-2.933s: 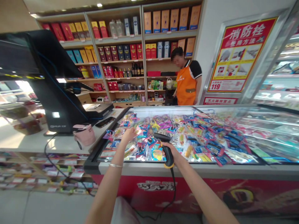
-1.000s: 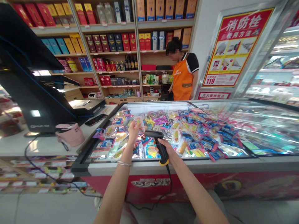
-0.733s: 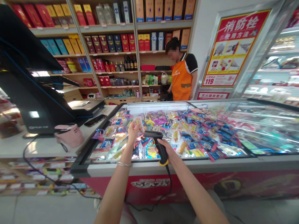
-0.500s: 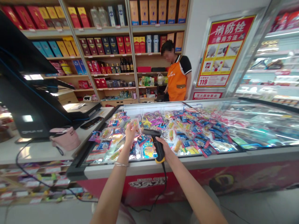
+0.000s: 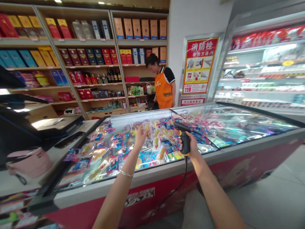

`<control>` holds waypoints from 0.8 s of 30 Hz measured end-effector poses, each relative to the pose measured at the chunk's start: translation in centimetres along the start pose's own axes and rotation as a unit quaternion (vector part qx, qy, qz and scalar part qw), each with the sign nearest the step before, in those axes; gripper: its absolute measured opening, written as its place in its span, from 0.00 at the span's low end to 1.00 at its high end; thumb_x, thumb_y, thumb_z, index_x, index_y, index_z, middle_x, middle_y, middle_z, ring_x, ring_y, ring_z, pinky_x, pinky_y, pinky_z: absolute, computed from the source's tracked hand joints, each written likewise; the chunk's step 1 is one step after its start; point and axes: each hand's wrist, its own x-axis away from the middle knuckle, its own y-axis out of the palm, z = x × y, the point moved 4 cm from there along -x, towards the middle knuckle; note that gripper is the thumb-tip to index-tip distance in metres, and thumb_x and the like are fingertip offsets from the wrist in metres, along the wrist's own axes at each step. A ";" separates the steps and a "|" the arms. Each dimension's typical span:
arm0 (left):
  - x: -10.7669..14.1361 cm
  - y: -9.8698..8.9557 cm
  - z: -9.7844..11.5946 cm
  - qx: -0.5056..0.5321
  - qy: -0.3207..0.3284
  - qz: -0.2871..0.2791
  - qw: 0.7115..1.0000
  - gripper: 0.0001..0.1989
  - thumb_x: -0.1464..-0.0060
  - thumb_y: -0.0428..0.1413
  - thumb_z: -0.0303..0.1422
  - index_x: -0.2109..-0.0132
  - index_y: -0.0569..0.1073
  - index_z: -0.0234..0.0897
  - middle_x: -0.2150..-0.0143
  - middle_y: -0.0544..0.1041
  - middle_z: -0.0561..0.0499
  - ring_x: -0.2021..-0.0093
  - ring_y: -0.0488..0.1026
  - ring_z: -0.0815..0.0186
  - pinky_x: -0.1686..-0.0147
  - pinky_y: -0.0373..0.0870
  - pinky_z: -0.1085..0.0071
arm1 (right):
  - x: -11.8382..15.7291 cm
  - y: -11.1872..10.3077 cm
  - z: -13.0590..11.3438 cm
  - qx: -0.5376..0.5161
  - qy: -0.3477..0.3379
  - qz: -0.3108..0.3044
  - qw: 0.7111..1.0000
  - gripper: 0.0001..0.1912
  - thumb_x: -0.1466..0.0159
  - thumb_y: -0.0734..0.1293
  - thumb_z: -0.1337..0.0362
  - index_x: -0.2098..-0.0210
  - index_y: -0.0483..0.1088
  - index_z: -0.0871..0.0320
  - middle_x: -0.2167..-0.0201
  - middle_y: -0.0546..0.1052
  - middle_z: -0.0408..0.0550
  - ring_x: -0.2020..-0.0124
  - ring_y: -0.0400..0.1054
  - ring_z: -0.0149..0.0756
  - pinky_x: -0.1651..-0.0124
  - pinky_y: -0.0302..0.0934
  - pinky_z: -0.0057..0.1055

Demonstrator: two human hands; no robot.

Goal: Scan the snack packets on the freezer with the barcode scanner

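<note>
My left hand (image 5: 141, 137), a bracelet at its wrist, is closed on a clear-wrapped snack packet (image 5: 147, 128) with something yellow-green inside. It is over the glass-topped chest freezer (image 5: 100, 178). To its right, my right hand (image 5: 192, 144) grips a black and yellow barcode scanner (image 5: 184, 143) by the handle, its head tilted toward the left. A cable (image 5: 184, 176) hangs from the handle down the freezer's front. Under both hands are many colourful packets (image 5: 119, 141); whether they lie on the glass or below it is hard to tell.
Left of the freezer, a counter bears a pink pouch (image 5: 30, 162), a dark phone (image 5: 69, 140) and a black checkout machine (image 5: 11, 127). Behind the freezer a person in an orange apron (image 5: 164, 89) stands by shelves of boxes (image 5: 95, 57). A refrigerated display (image 5: 264, 70) is at the right.
The view has turned to the right. My right hand has carried the scanner rightward, away from my left hand. My left hand, still on a packet, has also shifted right over the freezer.
</note>
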 end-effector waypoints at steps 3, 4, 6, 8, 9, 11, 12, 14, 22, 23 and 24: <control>1.0 3.8 0.7 -0.116 0.044 -0.043 0.991 0.31 0.44 0.53 0.36 0.34 0.58 0.34 0.44 0.71 0.37 0.45 0.69 0.53 0.49 0.67 0.59 | 0.0 -3.0 -2.1 -0.005 -0.044 0.026 0.999 0.17 0.44 0.63 0.53 0.64 0.72 0.58 0.75 0.75 0.48 0.82 0.59 0.30 0.84 0.53 0.25; 1.6 5.0 0.7 -0.170 0.062 -0.062 0.981 0.31 0.43 0.52 0.35 0.33 0.56 0.34 0.42 0.68 0.36 0.43 0.67 0.52 0.47 0.65 0.58 | 0.1 -4.0 -2.5 -0.009 -0.051 0.031 0.998 0.17 0.44 0.63 0.54 0.63 0.72 0.59 0.73 0.76 0.49 0.82 0.60 0.29 0.84 0.53 0.24; 2.7 6.9 0.4 -0.284 0.088 -0.094 0.950 0.30 0.41 0.49 0.36 0.33 0.57 0.36 0.37 0.62 0.34 0.38 0.61 0.48 0.43 0.60 0.53 | 0.1 -6.1 -2.7 -0.011 -0.048 0.047 0.998 0.16 0.44 0.65 0.55 0.62 0.72 0.59 0.73 0.76 0.48 0.83 0.60 0.28 0.85 0.53 0.24; 3.6 7.9 -0.2 -0.377 0.095 -0.103 0.916 0.27 0.39 0.47 0.40 0.34 0.60 0.41 0.33 0.57 0.38 0.34 0.53 0.44 0.41 0.54 0.44 | 0.0 -8.3 -2.5 -0.005 -0.039 0.074 0.996 0.14 0.44 0.66 0.55 0.65 0.72 0.59 0.77 0.74 0.46 0.84 0.59 0.28 0.86 0.53 0.23; 3.9 8.3 -0.5 -0.408 0.094 -0.105 0.902 0.27 0.39 0.46 0.43 0.35 0.60 0.44 0.31 0.54 0.41 0.33 0.49 0.42 0.41 0.51 0.40 | -0.1 -9.2 -2.3 -0.002 -0.036 0.089 0.995 0.14 0.44 0.67 0.55 0.66 0.72 0.60 0.80 0.73 0.45 0.85 0.59 0.28 0.87 0.52 0.22; 4.3 8.7 -1.1 -0.437 0.083 -0.124 0.887 0.28 0.38 0.43 0.47 0.34 0.58 0.48 0.30 0.51 0.46 0.31 0.44 0.42 0.41 0.47 0.35 | -0.2 -10.6 -1.9 -0.006 -0.032 0.110 0.993 0.13 0.45 0.68 0.56 0.67 0.71 0.60 0.82 0.71 0.44 0.85 0.59 0.28 0.87 0.53 0.22; 4.5 8.8 -1.3 -0.441 0.075 -0.141 0.883 0.29 0.38 0.42 0.48 0.33 0.56 0.49 0.29 0.50 0.48 0.31 0.43 0.42 0.41 0.46 0.35 | -0.3 -11.0 -1.8 -0.013 -0.031 0.113 0.993 0.12 0.44 0.68 0.57 0.66 0.72 0.60 0.81 0.72 0.44 0.85 0.60 0.28 0.87 0.54 0.22; 4.8 9.1 -1.7 -0.439 0.055 -0.173 0.880 0.32 0.39 0.41 0.50 0.32 0.52 0.46 0.29 0.48 0.48 0.30 0.41 0.43 0.40 0.45 0.36 | -0.5 -11.3 -1.6 -0.032 -0.032 0.113 0.993 0.11 0.44 0.68 0.59 0.64 0.72 0.59 0.78 0.74 0.46 0.83 0.61 0.28 0.86 0.56 0.22; 5.3 9.7 -2.1 -0.412 0.042 -0.172 0.894 0.34 0.39 0.42 0.51 0.31 0.50 0.43 0.29 0.47 0.46 0.30 0.38 0.44 0.38 0.40 0.38 | -0.7 -11.1 -0.7 -0.004 0.053 0.128 0.990 0.13 0.42 0.66 0.56 0.67 0.70 0.61 0.84 0.70 0.45 0.86 0.61 0.27 0.87 0.56 0.21; 5.3 9.6 -1.9 -0.407 0.040 -0.165 0.898 0.34 0.40 0.42 0.51 0.31 0.51 0.44 0.29 0.48 0.46 0.30 0.38 0.44 0.38 0.38 0.37 | -0.6 -11.1 -0.7 -0.001 0.058 0.129 0.990 0.13 0.42 0.66 0.56 0.67 0.70 0.61 0.84 0.70 0.45 0.86 0.61 0.27 0.87 0.55 0.21; 5.3 9.5 -1.5 -0.402 0.040 -0.155 0.901 0.33 0.40 0.43 0.52 0.32 0.54 0.45 0.29 0.49 0.47 0.30 0.37 0.43 0.38 0.35 0.36 | -0.6 -11.1 -0.7 0.001 0.058 0.129 0.990 0.13 0.42 0.66 0.56 0.67 0.70 0.61 0.84 0.69 0.45 0.86 0.61 0.28 0.87 0.55 0.21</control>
